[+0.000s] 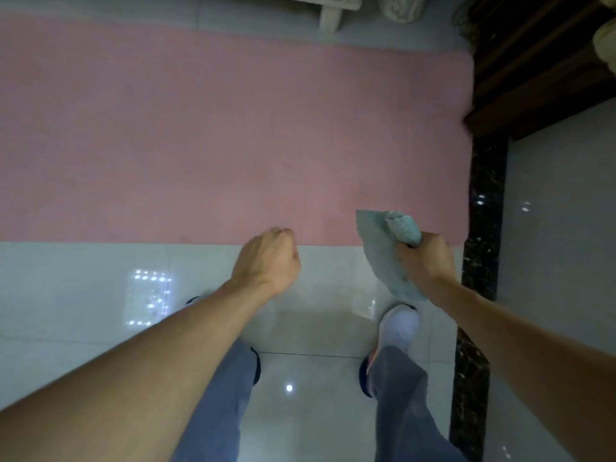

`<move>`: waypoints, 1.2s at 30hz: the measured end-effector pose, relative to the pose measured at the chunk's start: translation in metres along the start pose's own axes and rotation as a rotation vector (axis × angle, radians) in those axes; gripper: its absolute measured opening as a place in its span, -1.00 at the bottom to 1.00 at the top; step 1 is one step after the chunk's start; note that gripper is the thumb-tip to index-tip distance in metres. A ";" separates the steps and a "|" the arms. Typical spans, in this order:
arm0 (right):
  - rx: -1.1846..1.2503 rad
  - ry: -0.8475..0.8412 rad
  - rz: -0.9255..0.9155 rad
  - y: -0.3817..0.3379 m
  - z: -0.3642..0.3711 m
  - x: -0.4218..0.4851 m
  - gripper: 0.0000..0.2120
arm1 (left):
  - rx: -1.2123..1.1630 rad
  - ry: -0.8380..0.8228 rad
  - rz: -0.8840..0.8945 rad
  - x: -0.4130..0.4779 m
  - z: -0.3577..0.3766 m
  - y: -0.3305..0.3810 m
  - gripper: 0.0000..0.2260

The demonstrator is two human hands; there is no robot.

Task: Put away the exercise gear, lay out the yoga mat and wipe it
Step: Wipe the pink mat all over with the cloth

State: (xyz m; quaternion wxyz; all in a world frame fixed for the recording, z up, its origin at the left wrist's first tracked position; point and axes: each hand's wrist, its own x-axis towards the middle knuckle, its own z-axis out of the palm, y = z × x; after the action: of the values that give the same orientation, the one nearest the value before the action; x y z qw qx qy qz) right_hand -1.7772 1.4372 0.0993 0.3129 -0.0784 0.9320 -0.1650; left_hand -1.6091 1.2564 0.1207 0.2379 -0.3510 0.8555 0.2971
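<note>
A pink yoga mat (216, 135) lies flat on the pale tiled floor, filling the upper half of the view. My right hand (426, 258) grips a bunched light-blue cloth (383, 248) that hangs in the air over the mat's near right edge. My left hand (270, 258) hovers over the mat's near edge as a loose fist with nothing in it. I stand just short of the mat, and my right shoe (400, 325) shows below the cloth.
A dark speckled stone strip (480, 261) runs along the mat's right end, with a dark wooden frame (540, 78) at the upper right. A white furniture leg (330, 16) and a pale bundle (400, 8) stand beyond the mat's far edge.
</note>
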 end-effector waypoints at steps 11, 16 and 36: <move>0.248 -0.141 -0.010 0.044 -0.094 -0.011 -0.86 | -0.195 0.013 -0.130 -0.035 0.035 0.159 -0.78; 0.517 -0.103 0.191 0.080 -0.117 0.019 -0.93 | -0.361 -0.008 -0.134 -0.035 0.055 0.162 -0.80; 0.264 -0.073 0.049 0.086 -0.026 0.061 -0.90 | -0.415 0.063 -0.269 0.025 0.137 0.127 -0.81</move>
State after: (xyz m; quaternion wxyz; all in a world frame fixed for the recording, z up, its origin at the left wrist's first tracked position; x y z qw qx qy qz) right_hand -1.8448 1.5093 0.0540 0.3582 -0.0196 0.8918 -0.2757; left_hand -1.6919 1.4107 0.0512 0.1714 -0.5122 0.7286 0.4213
